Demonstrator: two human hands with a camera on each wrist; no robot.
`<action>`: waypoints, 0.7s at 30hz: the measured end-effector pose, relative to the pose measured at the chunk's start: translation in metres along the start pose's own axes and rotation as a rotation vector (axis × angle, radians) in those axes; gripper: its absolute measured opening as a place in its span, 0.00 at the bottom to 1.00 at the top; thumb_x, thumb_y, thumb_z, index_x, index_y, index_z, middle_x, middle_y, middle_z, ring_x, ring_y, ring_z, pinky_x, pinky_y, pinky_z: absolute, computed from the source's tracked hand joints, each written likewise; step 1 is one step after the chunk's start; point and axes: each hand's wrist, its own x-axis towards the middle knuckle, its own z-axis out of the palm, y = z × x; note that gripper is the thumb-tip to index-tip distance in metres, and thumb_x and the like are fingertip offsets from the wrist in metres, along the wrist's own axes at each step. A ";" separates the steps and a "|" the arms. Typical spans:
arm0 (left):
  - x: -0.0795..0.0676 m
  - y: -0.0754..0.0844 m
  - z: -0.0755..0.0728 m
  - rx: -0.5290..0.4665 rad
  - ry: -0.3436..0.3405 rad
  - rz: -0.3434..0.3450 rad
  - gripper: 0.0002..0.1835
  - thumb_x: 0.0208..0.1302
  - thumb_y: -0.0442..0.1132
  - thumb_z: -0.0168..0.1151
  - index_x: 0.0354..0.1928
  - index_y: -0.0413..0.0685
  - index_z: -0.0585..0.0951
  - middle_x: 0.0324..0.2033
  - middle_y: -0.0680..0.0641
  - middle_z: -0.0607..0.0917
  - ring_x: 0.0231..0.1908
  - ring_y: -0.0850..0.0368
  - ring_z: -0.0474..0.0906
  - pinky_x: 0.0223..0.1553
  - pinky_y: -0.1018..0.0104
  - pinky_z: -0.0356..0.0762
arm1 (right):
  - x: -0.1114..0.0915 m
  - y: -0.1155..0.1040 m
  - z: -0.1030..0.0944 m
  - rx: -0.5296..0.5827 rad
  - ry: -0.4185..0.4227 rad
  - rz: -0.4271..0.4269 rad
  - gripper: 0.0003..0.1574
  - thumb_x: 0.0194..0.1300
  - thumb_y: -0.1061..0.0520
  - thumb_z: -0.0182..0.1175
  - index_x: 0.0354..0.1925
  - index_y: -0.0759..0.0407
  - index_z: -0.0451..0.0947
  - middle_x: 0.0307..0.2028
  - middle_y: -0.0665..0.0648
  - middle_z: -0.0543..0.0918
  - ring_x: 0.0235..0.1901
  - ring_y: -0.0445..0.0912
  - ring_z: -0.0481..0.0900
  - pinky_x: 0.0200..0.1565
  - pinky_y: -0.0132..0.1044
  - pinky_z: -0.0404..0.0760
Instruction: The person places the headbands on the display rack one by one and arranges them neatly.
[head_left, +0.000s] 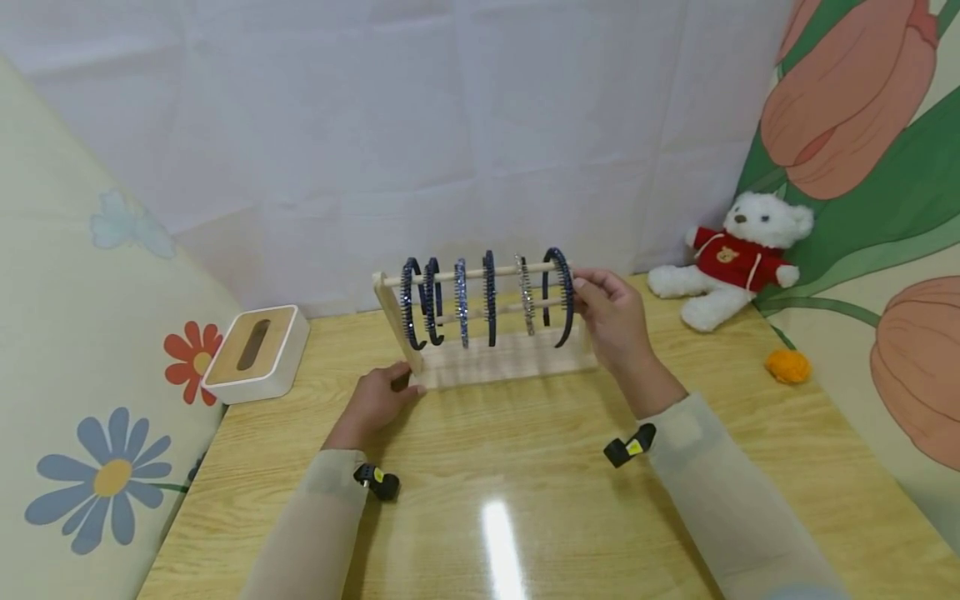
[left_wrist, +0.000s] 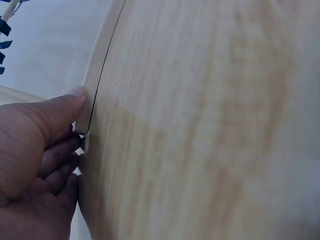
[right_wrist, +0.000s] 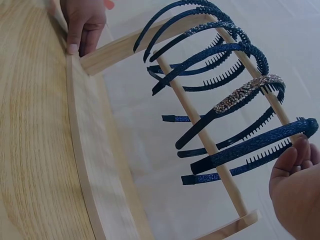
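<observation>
A wooden headband rack (head_left: pixel 510 358) stands on the table, with two rods between its side posts. Several headbands hang around the rods, among them a glittery blue one (head_left: pixel 462 304), a silver rhinestone one (right_wrist: pixel 250 92) and a dark blue one (right_wrist: pixel 255 145) at the right end. My left hand (head_left: pixel 378 398) pinches the front left corner of the rack's base, thumb on the near edge. At the upper right end my right hand (head_left: pixel 615 317) grips the rack with curled fingers, close beside the last headband. The right post is mostly hidden by that hand.
To the left is a white tissue box (head_left: pixel 258 354) with a wooden lid, close to the flowered wall. A white teddy bear (head_left: pixel 738 258) in a red top sits at the back right. An orange ball-like item (head_left: pixel 787 367) lies near the table's right edge.
</observation>
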 end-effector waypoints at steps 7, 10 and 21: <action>0.000 0.000 -0.001 0.008 -0.005 -0.004 0.35 0.81 0.49 0.67 0.82 0.48 0.71 0.74 0.32 0.77 0.75 0.30 0.72 0.73 0.33 0.73 | 0.001 0.001 -0.001 0.024 0.013 -0.010 0.09 0.79 0.69 0.59 0.42 0.61 0.85 0.33 0.50 0.87 0.34 0.40 0.83 0.40 0.28 0.86; -0.001 0.000 -0.001 0.003 -0.002 -0.002 0.34 0.81 0.48 0.66 0.82 0.48 0.70 0.74 0.32 0.78 0.75 0.31 0.73 0.73 0.33 0.74 | 0.004 0.000 -0.002 0.026 0.037 -0.021 0.09 0.79 0.69 0.58 0.42 0.62 0.84 0.34 0.51 0.87 0.34 0.40 0.82 0.40 0.29 0.85; -0.001 0.000 -0.001 -0.004 -0.014 -0.009 0.35 0.81 0.49 0.66 0.83 0.48 0.69 0.77 0.33 0.74 0.77 0.30 0.70 0.74 0.33 0.72 | 0.011 -0.022 -0.009 -0.991 -0.139 -0.463 0.40 0.89 0.34 0.42 0.71 0.61 0.82 0.70 0.67 0.77 0.64 0.61 0.74 0.63 0.58 0.74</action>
